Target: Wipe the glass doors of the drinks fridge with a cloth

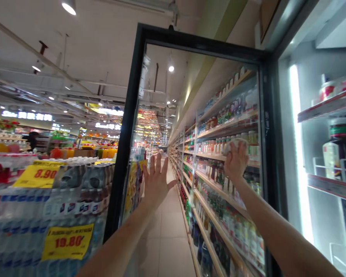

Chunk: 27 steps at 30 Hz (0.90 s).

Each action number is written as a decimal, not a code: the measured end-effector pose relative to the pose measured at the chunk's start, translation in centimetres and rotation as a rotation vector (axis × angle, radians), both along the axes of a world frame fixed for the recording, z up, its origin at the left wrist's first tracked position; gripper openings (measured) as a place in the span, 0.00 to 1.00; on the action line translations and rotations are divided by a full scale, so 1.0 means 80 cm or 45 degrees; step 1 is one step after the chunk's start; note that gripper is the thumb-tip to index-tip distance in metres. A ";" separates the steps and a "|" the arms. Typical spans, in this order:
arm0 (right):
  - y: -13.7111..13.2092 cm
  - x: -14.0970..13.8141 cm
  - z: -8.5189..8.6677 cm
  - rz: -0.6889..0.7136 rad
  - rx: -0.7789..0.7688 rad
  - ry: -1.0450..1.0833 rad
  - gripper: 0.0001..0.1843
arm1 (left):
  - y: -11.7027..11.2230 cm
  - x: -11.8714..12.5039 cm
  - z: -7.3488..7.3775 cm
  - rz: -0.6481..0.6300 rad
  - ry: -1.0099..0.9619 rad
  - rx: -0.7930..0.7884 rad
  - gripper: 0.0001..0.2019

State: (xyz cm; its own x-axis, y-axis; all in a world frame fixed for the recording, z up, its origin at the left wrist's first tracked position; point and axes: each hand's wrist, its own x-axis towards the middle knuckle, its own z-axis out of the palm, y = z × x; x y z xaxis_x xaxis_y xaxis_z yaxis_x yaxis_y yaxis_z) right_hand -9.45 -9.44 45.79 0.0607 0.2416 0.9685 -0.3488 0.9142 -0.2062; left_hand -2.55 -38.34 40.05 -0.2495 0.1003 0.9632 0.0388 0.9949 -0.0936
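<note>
The glass fridge door [173,96] is standing open in the middle of the frame, right in front of both hands. Its black frame is running from the top of the frame down to the bottom, so its long side is going up and down. Its hinge side is sitting at the right, next to the lit fridge, and its free edge is leaning out toward the left. The flat glass is facing the person.

A white cloth [232,145] is pressing on the glass a bit right of the middle. It is all bunched up, so it is not pointing any way. The right hand [235,163] is curling shut around the cloth and holding it against the glass. The left hand [157,182] is resting flat on the glass lower down and more to the left, fingers spread wide and pointing up, holding nothing. Both hands are touching the door, and the right one is reaching higher.

Long drink shelves [219,192] and a tiled floor [167,231] are showing through the glass. At the right edge, fridge shelves [328,105] are holding bottles. At the lower left, stacked water bottles [75,192] are sitting with a yellow price tag [67,241].
</note>
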 end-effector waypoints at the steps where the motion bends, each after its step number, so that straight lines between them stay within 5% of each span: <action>1: 0.014 -0.003 0.012 -0.011 -0.099 0.014 0.26 | 0.001 0.000 0.000 0.000 0.000 0.005 0.40; 3: 0.014 -0.005 0.033 -0.017 -0.139 0.023 0.28 | 0.002 0.001 0.001 0.007 -0.001 0.006 0.40; 5: -0.023 -0.001 0.040 -0.003 -0.002 0.004 0.26 | 0.002 0.001 0.001 0.017 -0.002 0.000 0.41; 9: -0.120 0.015 0.017 0.039 0.691 -0.023 0.23 | -0.002 0.000 0.001 0.003 0.000 -0.007 0.41; 11: -0.132 0.020 0.005 0.053 0.942 -0.029 0.23 | -0.003 0.000 0.001 -0.005 -0.001 -0.004 0.40; 13: -0.108 0.020 0.006 0.049 0.815 -0.042 0.21 | -0.002 0.002 0.002 -0.009 -0.011 -0.004 0.39; 17: -0.026 0.012 0.040 0.003 0.166 -0.018 0.25 | 0.001 0.001 0.001 0.012 -0.023 -0.005 0.39; 19: -0.015 0.009 0.051 0.007 0.092 -0.011 0.27 | 0.002 -0.001 0.000 0.016 -0.016 -0.008 0.39; 22: -0.057 0.013 0.035 0.047 0.298 -0.051 0.25 | -0.001 -0.004 -0.003 -0.014 -0.012 -0.002 0.39; 27: -0.157 0.029 -0.039 0.301 0.618 -0.109 0.26 | 0.004 0.002 0.006 -0.195 0.074 0.098 0.34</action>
